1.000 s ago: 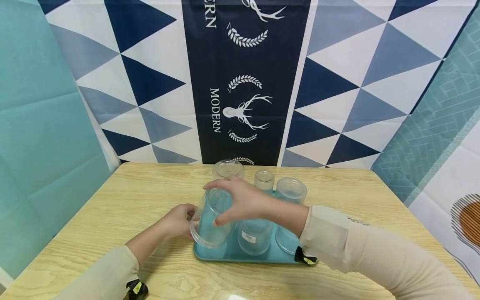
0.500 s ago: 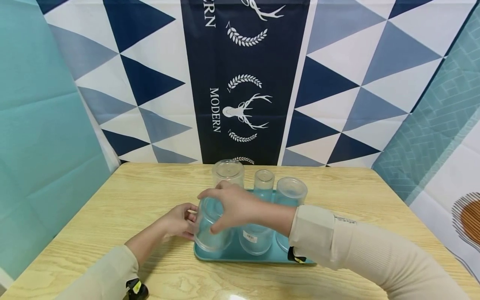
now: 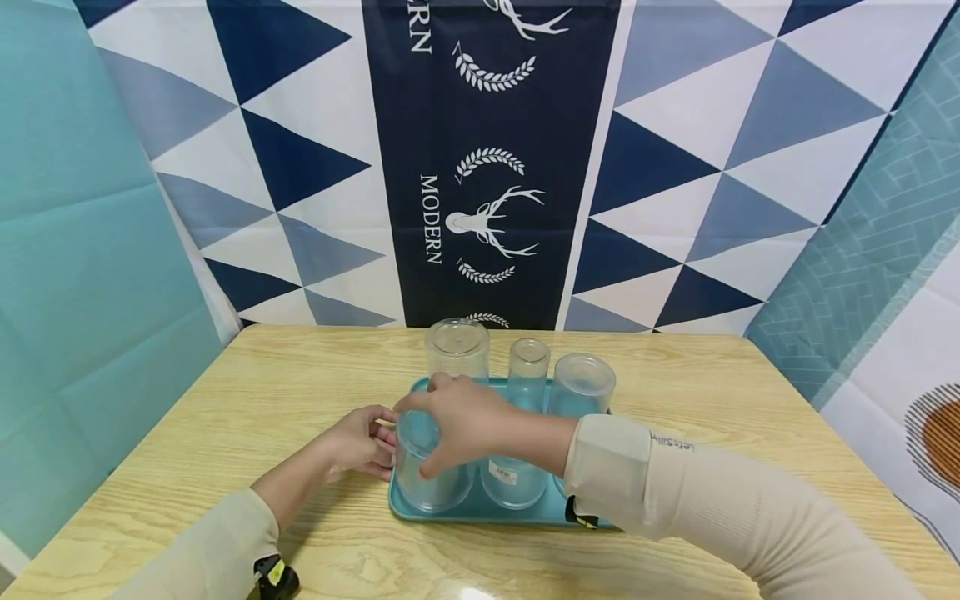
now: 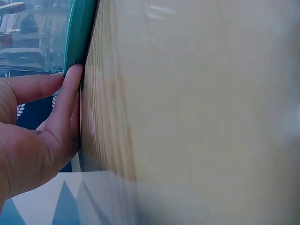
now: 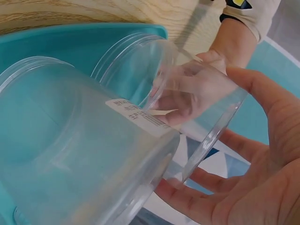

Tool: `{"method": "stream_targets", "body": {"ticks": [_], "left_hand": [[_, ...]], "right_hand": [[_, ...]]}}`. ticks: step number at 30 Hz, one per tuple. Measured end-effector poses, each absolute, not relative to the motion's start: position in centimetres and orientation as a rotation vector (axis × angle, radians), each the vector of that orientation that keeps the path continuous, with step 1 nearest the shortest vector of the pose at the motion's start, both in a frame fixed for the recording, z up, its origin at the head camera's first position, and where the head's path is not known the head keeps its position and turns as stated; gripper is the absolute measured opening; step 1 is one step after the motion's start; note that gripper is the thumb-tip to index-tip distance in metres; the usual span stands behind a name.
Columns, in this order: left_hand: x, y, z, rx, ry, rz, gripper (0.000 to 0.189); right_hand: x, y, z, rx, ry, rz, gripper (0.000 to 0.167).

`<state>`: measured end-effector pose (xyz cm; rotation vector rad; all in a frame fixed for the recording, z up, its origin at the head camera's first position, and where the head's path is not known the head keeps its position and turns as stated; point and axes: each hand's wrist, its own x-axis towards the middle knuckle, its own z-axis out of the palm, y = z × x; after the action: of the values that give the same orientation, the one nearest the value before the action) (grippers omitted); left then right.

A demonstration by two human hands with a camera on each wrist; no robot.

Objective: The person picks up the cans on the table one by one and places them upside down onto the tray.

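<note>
My right hand [image 3: 468,421] grips a clear plastic jar [image 3: 435,493] round its upper end. The jar is upside down, base up, at the front left corner of a teal tray [image 3: 517,519]. In the right wrist view, my thumb and fingers curl about the base of that jar [image 5: 206,110]. At the tray's left side is my left hand [image 3: 363,442]; in the left wrist view its thumb and forefinger pinch the edge of the tray [image 4: 77,35]. Beside the held jar stands another clear jar with a white label [image 3: 502,472], also upturned.
More clear upturned vessels share the tray: a wide one [image 3: 457,346] at back left, a narrow one [image 3: 529,367] at back middle, and one [image 3: 583,383] at right, partly behind my sleeve. The wooden table [image 3: 225,467] meets a patterned cloth [image 3: 480,167] behind.
The right hand has tipped the held jar from a slant to upright and lowered it onto the tray's front left corner. The left hand has stayed beside the tray's left edge.
</note>
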<state>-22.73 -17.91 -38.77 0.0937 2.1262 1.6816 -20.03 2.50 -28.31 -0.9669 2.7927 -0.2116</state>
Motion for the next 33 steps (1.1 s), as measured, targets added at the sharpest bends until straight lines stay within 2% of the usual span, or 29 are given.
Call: {"method": "stream_targets", "body": {"ticks": [22, 33], "left_hand": [[-22.4, -17.8, -38.6, 0.083, 2.126, 1.695, 0.061], [-22.2, -17.8, -38.7, 0.078, 2.128, 1.703, 0.065]], "right_hand": [[-19.6, 1.9, -28.9, -1.047, 2.814, 0.062, 0.081], [-18.9, 3.0, -28.3, -1.081, 2.875, -0.062, 0.089]]}}
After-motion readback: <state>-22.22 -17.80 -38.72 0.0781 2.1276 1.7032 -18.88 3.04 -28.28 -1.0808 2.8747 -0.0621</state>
